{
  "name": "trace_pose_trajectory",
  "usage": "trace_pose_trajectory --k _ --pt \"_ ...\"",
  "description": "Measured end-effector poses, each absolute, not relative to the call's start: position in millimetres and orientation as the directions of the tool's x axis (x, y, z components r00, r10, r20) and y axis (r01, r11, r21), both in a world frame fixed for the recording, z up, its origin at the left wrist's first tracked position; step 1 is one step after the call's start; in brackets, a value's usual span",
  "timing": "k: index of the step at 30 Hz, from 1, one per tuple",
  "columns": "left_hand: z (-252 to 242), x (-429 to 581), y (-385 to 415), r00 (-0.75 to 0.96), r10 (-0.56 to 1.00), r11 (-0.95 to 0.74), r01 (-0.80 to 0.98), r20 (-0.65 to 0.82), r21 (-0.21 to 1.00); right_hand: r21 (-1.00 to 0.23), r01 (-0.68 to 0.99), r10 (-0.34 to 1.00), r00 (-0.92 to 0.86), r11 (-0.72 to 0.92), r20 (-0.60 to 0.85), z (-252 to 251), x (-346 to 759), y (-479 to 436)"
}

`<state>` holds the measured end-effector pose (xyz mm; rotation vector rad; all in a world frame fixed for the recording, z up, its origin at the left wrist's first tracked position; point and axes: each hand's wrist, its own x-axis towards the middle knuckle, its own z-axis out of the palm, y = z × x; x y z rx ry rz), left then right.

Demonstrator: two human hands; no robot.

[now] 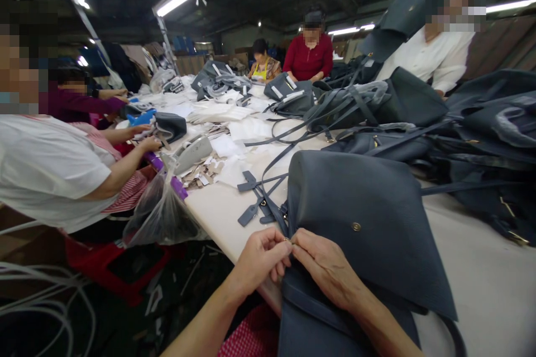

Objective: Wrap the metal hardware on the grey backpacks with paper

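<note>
Their left hand [259,259] and right hand [326,268] are pinched tight on a tiny metal bit [286,240] at the edge of a dark leather bag [360,223], which sits bottom center on the table [218,217], long axis running up-frame. Strap tabs [253,195] lie just upper left, a plastic bag [161,212] hangs further left, and more bags [481,134] pile up on the right.

Left hand [259,259], right hand [329,268] — fingers [301,239] pinched at a dark leather handbag's flap [368,217], brass snap [355,226] near

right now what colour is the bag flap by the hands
The leather flap is dark slate grey, best in the head view.
</note>
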<state>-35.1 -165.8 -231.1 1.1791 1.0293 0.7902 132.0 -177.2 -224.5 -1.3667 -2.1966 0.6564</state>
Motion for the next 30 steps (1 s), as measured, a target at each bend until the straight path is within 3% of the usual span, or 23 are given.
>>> trace_pose_trajectory --k 9,14,25,30 --pt "-227 -30 -167 0.372 0.911 0.206 -0.035 -0.178 0.978 -0.584 0.696 0.902 -0.396 0.417 0.172 -225 132 -178" --pt "-227 -26 -173 0.289 0.943 0.176 -0.017 -0.163 0.984 -0.556 0.717 0.903 -0.390 0.420 0.179 -228 132 -177" --pt "-226 -23 -174 0.225 0.937 0.292 -0.077 -0.268 0.953 -0.559 0.737 0.919 -0.368 0.381 0.140 -225 129 -177" --pt "-225 -23 -177 0.213 0.948 0.239 0.006 -0.235 0.971 -0.513 0.751 0.908 -0.377 0.415 0.183 -226 128 -178"
